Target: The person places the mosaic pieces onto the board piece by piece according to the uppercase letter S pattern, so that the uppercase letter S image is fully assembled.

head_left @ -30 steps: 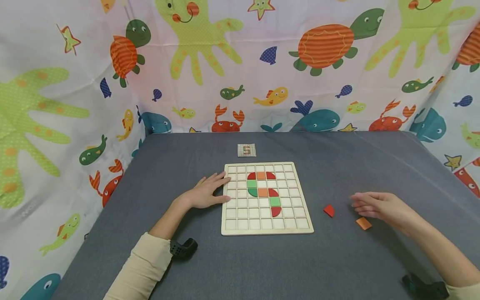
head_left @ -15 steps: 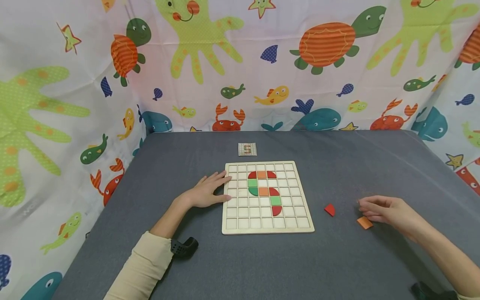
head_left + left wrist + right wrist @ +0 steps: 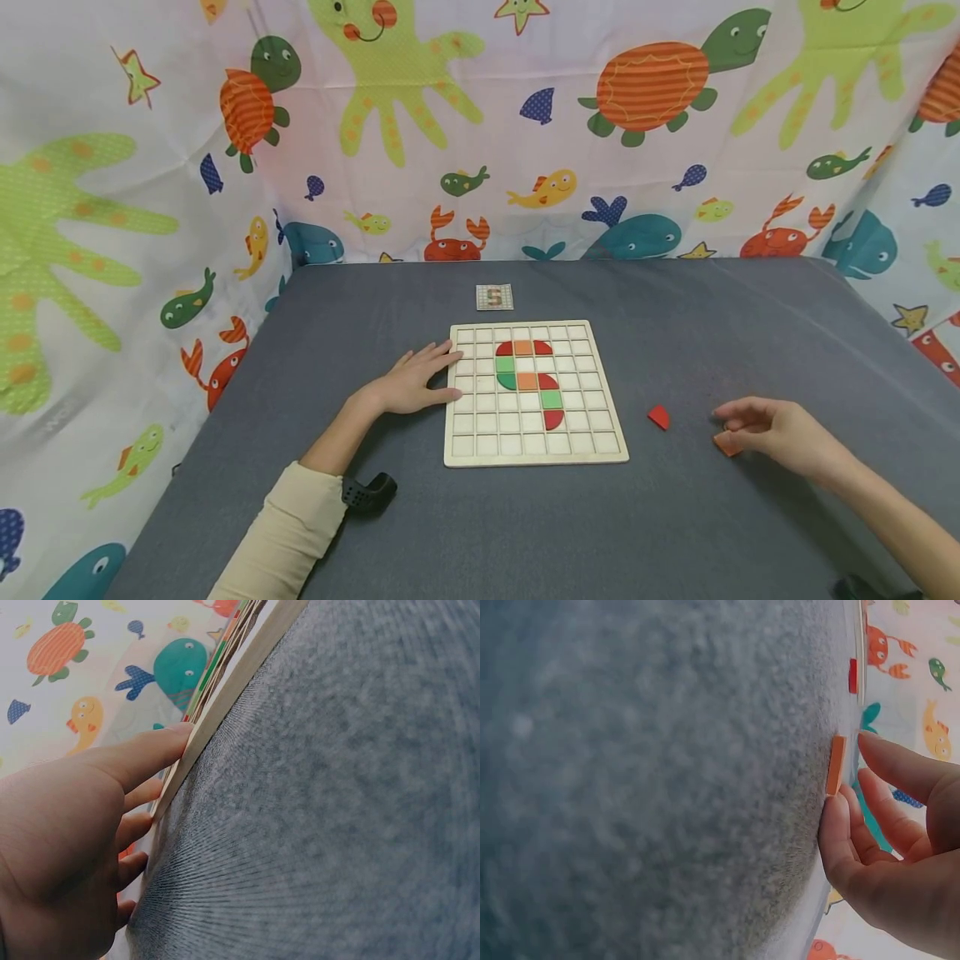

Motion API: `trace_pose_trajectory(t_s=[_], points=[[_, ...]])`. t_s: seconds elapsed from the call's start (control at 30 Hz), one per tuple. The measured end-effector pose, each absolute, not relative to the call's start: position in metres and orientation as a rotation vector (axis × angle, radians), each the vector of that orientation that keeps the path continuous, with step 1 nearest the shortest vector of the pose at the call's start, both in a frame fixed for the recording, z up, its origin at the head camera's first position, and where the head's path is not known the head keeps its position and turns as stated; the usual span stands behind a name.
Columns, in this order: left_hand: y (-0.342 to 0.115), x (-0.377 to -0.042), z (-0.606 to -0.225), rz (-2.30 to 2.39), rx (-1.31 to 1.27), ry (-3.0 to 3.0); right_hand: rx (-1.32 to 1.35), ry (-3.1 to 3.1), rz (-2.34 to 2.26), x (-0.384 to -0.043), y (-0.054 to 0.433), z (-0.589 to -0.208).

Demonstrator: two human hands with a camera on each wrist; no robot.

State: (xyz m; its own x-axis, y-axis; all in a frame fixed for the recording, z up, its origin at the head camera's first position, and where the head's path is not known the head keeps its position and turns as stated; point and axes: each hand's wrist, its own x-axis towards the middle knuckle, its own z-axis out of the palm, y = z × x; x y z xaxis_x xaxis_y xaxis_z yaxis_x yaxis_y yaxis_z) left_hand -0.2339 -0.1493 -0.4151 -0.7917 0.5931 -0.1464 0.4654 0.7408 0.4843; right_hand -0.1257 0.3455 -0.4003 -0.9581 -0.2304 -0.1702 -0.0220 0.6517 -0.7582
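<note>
My left hand (image 3: 411, 385) rests with fingers spread on the left edge of a wooden grid board (image 3: 465, 450). In the left wrist view, the fingertips lie along the rim of the board (image 3: 225, 697). Red, orange and green pieces fill some cells in an S shape, among them a green square (image 3: 551, 400). My right hand (image 3: 783, 433) is over a loose orange square tile (image 3: 726, 446), partly hidden under the thumb. In the right wrist view, a fingertip is right at one end of the orange tile (image 3: 836, 766), with the thumb spread apart from it.
A red quarter-circle piece (image 3: 659, 417) lies on the grey cloth between the board and my right hand. Behind the board is a small pattern card (image 3: 494, 297) with a printed S. A curtain with sea animals (image 3: 465, 100) hangs around the table.
My right hand has shifted slightly right and down, its fingers now bent around the orange tile and its thumb overlapping it. The left hand stays on the board.
</note>
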Motion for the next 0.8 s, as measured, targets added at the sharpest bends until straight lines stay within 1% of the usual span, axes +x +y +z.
trace_pose_trajectory(t_s=[0.17, 0.5, 0.8], points=[[-0.1496, -0.2343, -0.4155, 0.634, 0.835, 2.649, -0.242, 2.683, -1.138, -0.1227, 0.3413, -0.3998], [-0.1486, -0.2342, -0.4147, 0.611, 0.808, 2.649, -0.179, 2.772, -1.005, -0.1199, 0.3382, -0.3978], [-0.1485, -0.2357, -0.4172, 0.602, 0.81, 2.655, -0.171, 2.67, -1.104, -0.1226, 0.3456, -0.3995]])
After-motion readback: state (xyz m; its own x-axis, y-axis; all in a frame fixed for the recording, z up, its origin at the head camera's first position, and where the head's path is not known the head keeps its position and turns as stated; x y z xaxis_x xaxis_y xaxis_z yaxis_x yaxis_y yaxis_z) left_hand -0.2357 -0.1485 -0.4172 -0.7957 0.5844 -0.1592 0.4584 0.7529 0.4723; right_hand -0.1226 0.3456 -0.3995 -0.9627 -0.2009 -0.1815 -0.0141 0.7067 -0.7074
